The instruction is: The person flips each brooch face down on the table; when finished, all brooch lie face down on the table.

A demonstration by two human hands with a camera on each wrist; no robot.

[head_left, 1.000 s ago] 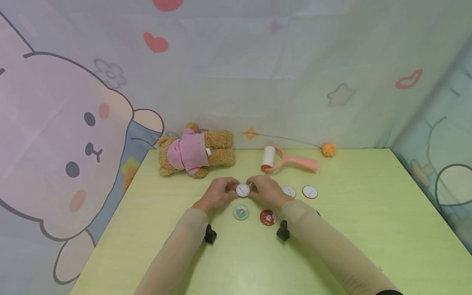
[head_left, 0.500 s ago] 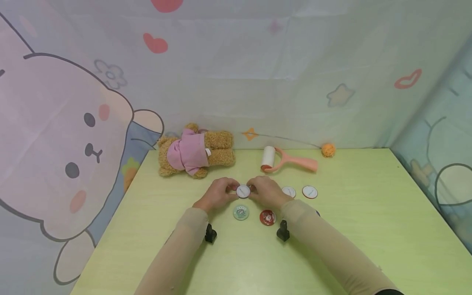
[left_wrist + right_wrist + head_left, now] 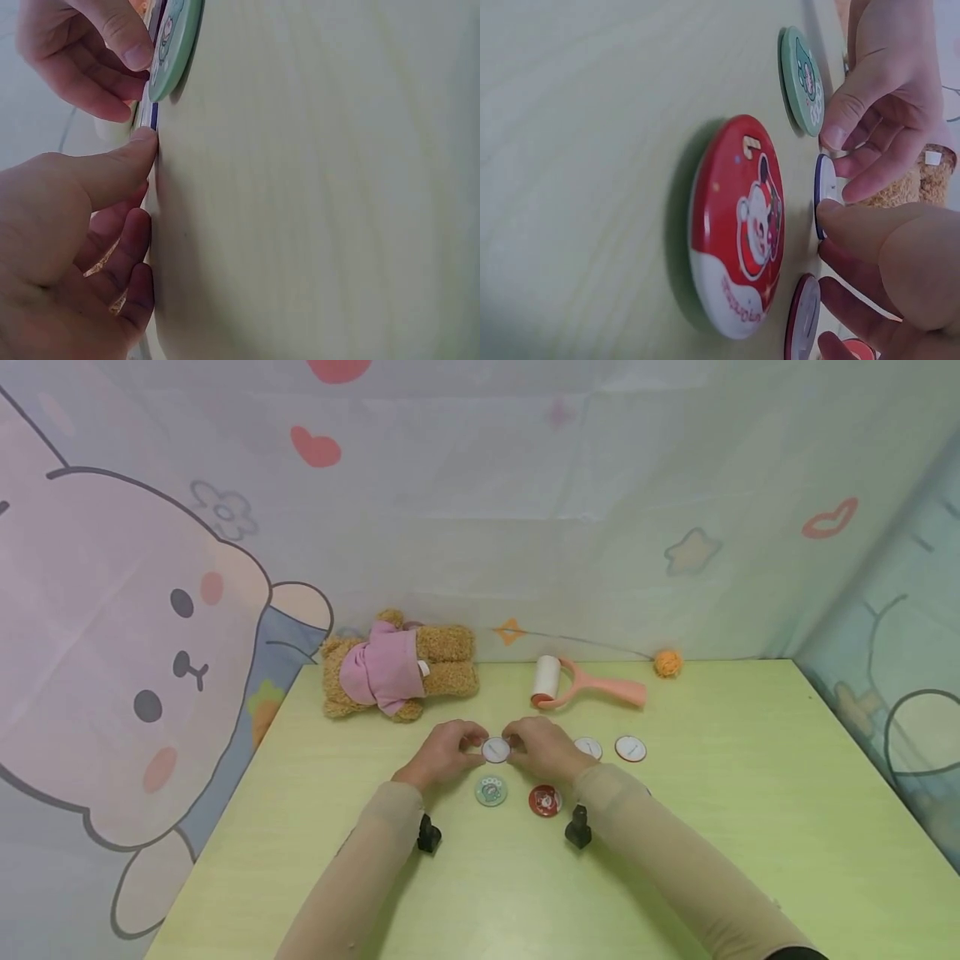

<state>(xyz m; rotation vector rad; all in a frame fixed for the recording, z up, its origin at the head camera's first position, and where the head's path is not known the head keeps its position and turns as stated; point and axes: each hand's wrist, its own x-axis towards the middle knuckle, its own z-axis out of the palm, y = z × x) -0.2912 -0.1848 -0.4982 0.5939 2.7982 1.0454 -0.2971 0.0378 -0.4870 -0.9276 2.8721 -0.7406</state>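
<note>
A round pin badge [image 3: 496,750], its white back with the pin facing up, lies between my hands at the table's middle. My left hand [image 3: 442,753] holds its left edge with thumb and fingers. On the opposite edge, my right hand [image 3: 546,748] has its thumb and fingertips. The right wrist view shows this badge's blue rim [image 3: 821,184] low against the table. Just nearer me is a green badge [image 3: 491,791], picture up. A red badge [image 3: 545,801] with a cartoon picture lies below my right hand.
Two more badges lie back-up on the right: one [image 3: 588,747] partly behind my right hand, another [image 3: 631,748] farther out. A lint roller [image 3: 600,687] with a pink handle, a plush bear [image 3: 390,668] in a pink top and an orange ball [image 3: 667,664] sit along the back.
The badge between my hands has shifted very slightly toward me and appears to lie flatter. Both hands keep nearly the same place, and the other things stay put.
</note>
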